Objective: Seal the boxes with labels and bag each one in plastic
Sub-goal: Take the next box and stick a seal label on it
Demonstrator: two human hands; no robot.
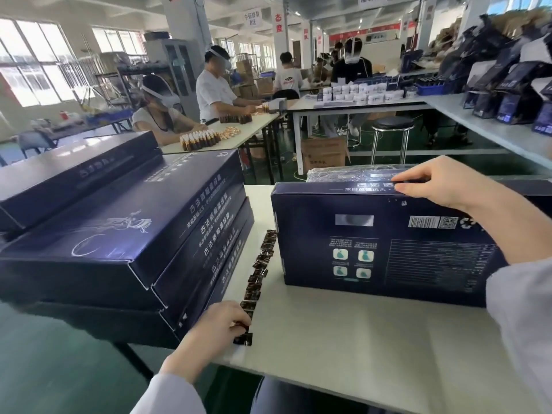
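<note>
Box [388, 249] stands on its long edge on the table [358, 339], top seam running left-right. Right hand [442, 186] pinches that top edge. Left hand [215, 327] pinches the near end of the label strip [260, 270], left of the box. I judge the label goes up-right to the seam.

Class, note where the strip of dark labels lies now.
Head view, left of centre on the white table: the label strip runs between the box stack and the upright box the right hand holds, its near end pinched by the left hand.
</note>
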